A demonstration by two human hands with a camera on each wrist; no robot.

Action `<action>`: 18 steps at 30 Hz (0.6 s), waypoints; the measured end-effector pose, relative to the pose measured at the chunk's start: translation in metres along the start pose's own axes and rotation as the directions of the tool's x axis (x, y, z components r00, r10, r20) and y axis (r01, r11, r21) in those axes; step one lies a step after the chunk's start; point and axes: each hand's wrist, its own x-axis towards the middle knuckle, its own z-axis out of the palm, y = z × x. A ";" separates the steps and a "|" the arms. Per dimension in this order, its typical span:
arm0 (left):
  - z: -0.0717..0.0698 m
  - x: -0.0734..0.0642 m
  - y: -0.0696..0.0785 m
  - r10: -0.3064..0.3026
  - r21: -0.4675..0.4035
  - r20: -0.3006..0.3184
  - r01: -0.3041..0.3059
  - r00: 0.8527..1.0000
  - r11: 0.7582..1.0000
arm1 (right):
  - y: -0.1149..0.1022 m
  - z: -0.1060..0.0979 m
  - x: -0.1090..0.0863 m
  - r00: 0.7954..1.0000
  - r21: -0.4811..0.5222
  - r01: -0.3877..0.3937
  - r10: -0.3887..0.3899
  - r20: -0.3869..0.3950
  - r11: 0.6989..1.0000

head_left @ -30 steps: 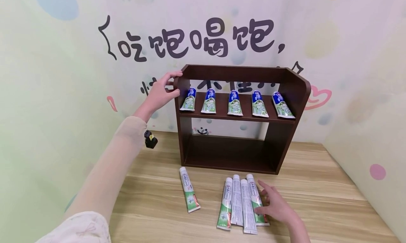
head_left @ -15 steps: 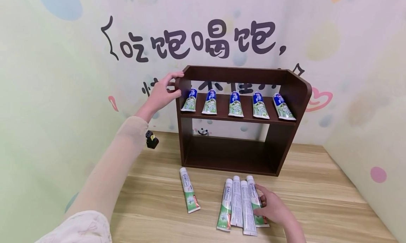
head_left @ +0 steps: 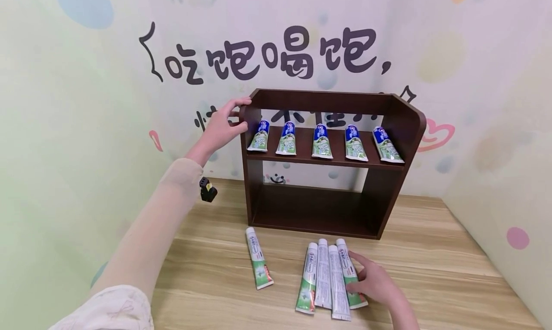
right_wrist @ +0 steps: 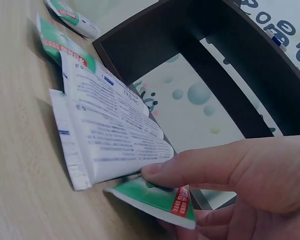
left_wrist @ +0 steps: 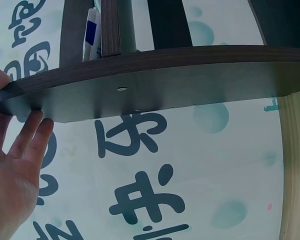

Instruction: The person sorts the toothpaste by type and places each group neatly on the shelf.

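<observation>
My left hand (head_left: pixel 222 129) grips the upper left side panel of a dark brown two-tier shelf (head_left: pixel 319 163); in the left wrist view its thumb and fingers (left_wrist: pixel 27 135) lie on opposite faces of the panel. On the table, my right hand (head_left: pixel 376 283) pinches the rightmost of several white-and-green toothpaste tubes (head_left: pixel 351 277). The right wrist view shows the thumb on top of this tube's green end (right_wrist: pixel 150 195), with the fingers partly hidden beyond it. Close on its left lie two tubes with printed backs up (head_left: pixel 339 287) and a face-up tube (head_left: pixel 307 282).
A single toothpaste tube (head_left: pixel 258 260) lies apart, left of the group. Several blue-and-green tubes (head_left: pixel 321 142) stand in a row on the upper tier. A small black object (head_left: pixel 208 190) sits left of the shelf. Printed walls (head_left: pixel 496 129) enclose the table (head_left: pixel 207 272).
My right hand has moved slightly left and its fingers have closed onto the rightmost tube, whose lower end has shifted a little. My left hand stays on the shelf panel.
</observation>
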 end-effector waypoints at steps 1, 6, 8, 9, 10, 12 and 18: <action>0.000 0.000 0.000 -0.002 0.002 0.001 0.002 1.000 1.000 | 0.001 -0.001 0.000 1.000 0.017 0.017 -0.018 0.015 1.000; 0.000 0.000 0.002 -0.005 0.010 0.002 0.005 1.000 1.000 | 0.005 -0.007 0.001 0.994 0.067 0.076 -0.081 0.075 0.995; 0.000 0.002 -0.003 0.001 0.008 -0.004 -0.001 1.000 1.000 | 0.007 -0.009 0.002 0.991 0.086 0.086 -0.094 0.099 0.993; 0.000 0.002 -0.003 0.001 0.009 -0.005 -0.001 1.000 1.000 | 0.008 -0.010 0.002 0.988 0.100 0.089 -0.100 0.114 0.991; 0.001 0.002 -0.003 0.001 0.010 -0.004 -0.001 1.000 1.000 | 0.009 -0.011 0.002 0.986 0.114 0.091 -0.105 0.128 0.989; 0.001 0.002 -0.003 0.001 0.008 -0.003 -0.001 1.000 1.000 | 0.010 -0.013 0.002 0.981 0.146 0.093 -0.116 0.159 0.985; 0.000 0.002 -0.004 0.000 0.018 -0.004 0.000 1.000 1.000 | 0.014 -0.016 0.003 0.967 0.212 0.088 -0.134 0.215 0.973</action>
